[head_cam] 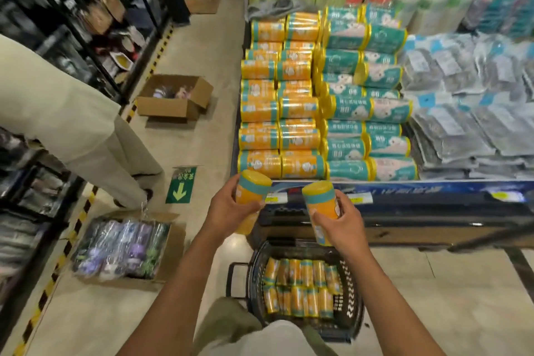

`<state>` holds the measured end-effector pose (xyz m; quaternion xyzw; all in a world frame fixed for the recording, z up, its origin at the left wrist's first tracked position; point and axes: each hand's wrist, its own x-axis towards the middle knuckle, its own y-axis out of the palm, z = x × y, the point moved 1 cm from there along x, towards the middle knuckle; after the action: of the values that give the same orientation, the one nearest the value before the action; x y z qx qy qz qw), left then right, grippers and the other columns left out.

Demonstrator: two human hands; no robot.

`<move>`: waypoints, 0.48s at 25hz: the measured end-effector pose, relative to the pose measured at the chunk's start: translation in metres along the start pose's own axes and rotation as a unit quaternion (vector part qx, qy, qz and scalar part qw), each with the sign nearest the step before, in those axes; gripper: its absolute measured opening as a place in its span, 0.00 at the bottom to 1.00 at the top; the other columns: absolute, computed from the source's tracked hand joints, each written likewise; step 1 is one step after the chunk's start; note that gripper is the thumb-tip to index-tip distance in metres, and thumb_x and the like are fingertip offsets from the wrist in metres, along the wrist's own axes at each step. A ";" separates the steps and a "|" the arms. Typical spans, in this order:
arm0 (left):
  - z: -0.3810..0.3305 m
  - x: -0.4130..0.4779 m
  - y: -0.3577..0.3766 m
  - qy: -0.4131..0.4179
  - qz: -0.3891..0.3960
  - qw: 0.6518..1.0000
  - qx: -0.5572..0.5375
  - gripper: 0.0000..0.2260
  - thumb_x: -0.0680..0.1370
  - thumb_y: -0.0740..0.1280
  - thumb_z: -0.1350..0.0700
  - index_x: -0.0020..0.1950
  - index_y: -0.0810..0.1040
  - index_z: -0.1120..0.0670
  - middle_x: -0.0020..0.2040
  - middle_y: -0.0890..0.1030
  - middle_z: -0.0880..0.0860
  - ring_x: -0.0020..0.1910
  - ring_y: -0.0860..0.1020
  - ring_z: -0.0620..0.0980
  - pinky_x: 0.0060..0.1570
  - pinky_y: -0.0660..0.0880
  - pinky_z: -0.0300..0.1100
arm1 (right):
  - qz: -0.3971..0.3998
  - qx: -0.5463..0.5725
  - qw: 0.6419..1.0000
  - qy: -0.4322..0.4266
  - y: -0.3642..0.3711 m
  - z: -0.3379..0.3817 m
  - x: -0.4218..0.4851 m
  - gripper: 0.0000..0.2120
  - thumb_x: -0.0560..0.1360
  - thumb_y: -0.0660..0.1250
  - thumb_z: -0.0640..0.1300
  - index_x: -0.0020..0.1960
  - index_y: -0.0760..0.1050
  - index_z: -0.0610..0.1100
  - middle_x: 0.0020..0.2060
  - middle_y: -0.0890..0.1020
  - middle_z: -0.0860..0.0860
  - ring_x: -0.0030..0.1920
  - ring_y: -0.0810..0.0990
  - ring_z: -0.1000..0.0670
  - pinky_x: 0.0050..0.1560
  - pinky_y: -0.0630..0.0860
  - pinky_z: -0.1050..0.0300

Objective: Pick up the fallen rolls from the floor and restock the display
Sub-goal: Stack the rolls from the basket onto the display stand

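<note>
While both hands are loaded, the weak spot is the front edge of the display (404,191).

- Left hand (231,211) grips one orange roll (252,191), fingers wrapped round its body.
- Right hand (344,222) grips a second roll (320,199) the same way.
- Both rolls are tilted near upright, held just short of the display's front edge.
- Orange stack (277,113) fills the display's left side, rolls lying on their sides in tiers. Teal rolls (367,113) sit beside it toward the display's middle.
- Basket (351,283), on the floor below the display's front edge, holds more orange rolls.

Likely risks:
- Round rolls on a tiered pile could shift. A nudge to the nearest row may send some over the edge to the floor.
- No free hand to steady the pile.
- The wrap looks glossy, so a loose hold could slip.
- Setting a roll too far toward the teal side would mix the stock.
</note>
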<state>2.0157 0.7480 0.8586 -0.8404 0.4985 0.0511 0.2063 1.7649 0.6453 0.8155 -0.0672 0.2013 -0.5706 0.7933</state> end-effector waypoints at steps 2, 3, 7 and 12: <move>-0.018 0.020 0.000 0.024 -0.015 0.999 0.035 0.34 0.68 0.83 0.54 0.70 0.72 0.43 0.58 0.81 0.43 0.53 0.81 0.40 0.52 0.81 0.42 | 0.007 -0.024 0.999 -0.021 -0.004 0.018 0.029 0.29 0.69 0.79 0.57 0.66 0.72 0.57 0.57 0.81 0.56 0.55 0.82 0.52 0.54 0.82 0.49; -0.026 0.031 0.000 0.036 -0.022 0.998 0.056 0.36 0.67 0.83 0.53 0.70 0.71 0.43 0.58 0.81 0.43 0.54 0.80 0.41 0.52 0.80 0.43 | 0.009 -0.037 0.999 -0.028 -0.005 0.029 0.042 0.30 0.69 0.79 0.57 0.67 0.71 0.56 0.58 0.80 0.56 0.56 0.81 0.52 0.55 0.81 0.50; -0.053 0.094 -0.006 0.096 -0.042 0.976 0.188 0.34 0.65 0.83 0.47 0.64 0.68 0.41 0.59 0.80 0.47 0.52 0.81 0.50 0.49 0.81 0.52 | 0.004 -0.109 0.991 -0.083 -0.001 0.074 0.097 0.31 0.70 0.80 0.53 0.68 0.71 0.53 0.53 0.80 0.57 0.48 0.80 0.56 0.47 0.77 0.60; -0.064 0.200 -0.015 0.236 -0.043 0.902 0.359 0.34 0.67 0.81 0.42 0.69 0.73 0.45 0.63 0.78 0.48 0.58 0.79 0.51 0.53 0.78 0.48 | -0.038 -0.242 0.949 -0.197 0.028 0.103 0.188 0.33 0.69 0.80 0.52 0.71 0.74 0.49 0.61 0.82 0.49 0.60 0.79 0.44 0.59 0.76 0.45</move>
<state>2.1203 0.5650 0.8624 -0.7178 0.4801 -0.3401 0.3723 1.8805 0.4672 0.8538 -0.3754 0.1702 -0.5101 0.7550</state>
